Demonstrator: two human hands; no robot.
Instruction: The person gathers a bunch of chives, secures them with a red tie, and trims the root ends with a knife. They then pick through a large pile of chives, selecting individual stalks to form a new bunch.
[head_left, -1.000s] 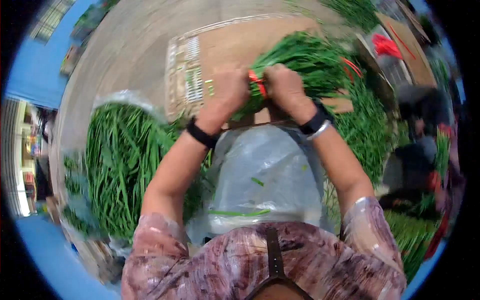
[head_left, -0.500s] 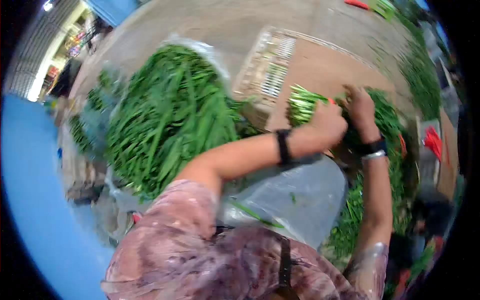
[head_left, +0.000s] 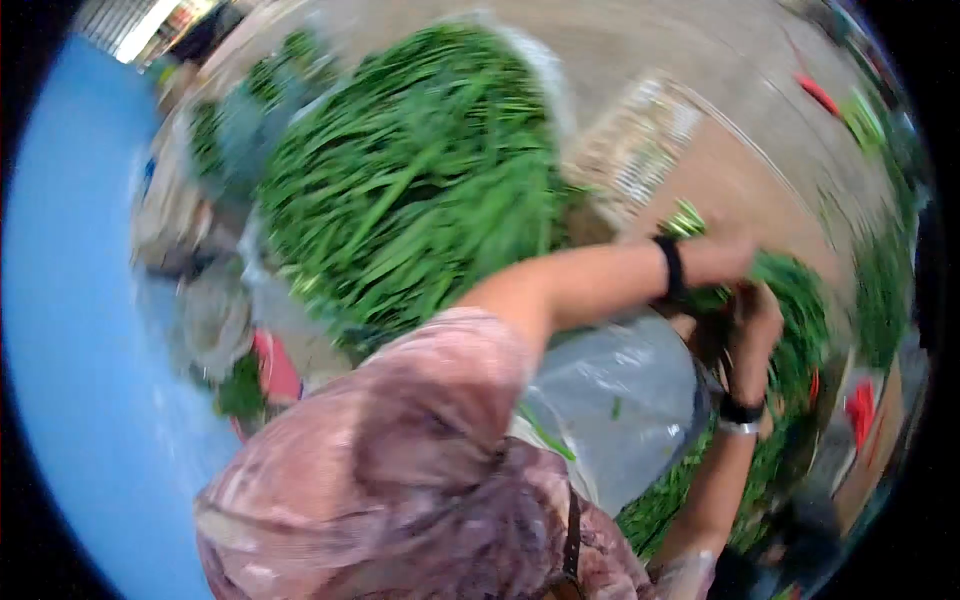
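A bunch of leafy greens with pale cut stems (head_left: 683, 218) lies on the brown cardboard in front of me. My left hand (head_left: 728, 258) reaches across the bunch just right of its stems; it is blurred but its fingers look closed, and I cannot make out what is in them. Close below it, my right hand (head_left: 757, 312) has its fingers curled by the bunch's leafy part, with whatever they grip hidden. Both wrists wear black bands. More loose greens (head_left: 795, 290) lie to the right of the hands. Under my forearms is a sheet of clear plastic (head_left: 620, 390) with a few stray leaves.
A large heap of long green leaves (head_left: 420, 170) sits in a plastic bag at my left. Beyond the hands are a pale plastic crate (head_left: 645, 140) and the cardboard (head_left: 740, 180). A blue surface (head_left: 80, 300) runs along the far left. Red bags (head_left: 860, 412) are at the right.
My view has swung, so the scene sits further right and the leaf heap more central. My left hand has moved off the stems toward the leaves; my right hand has come lower, beneath it.
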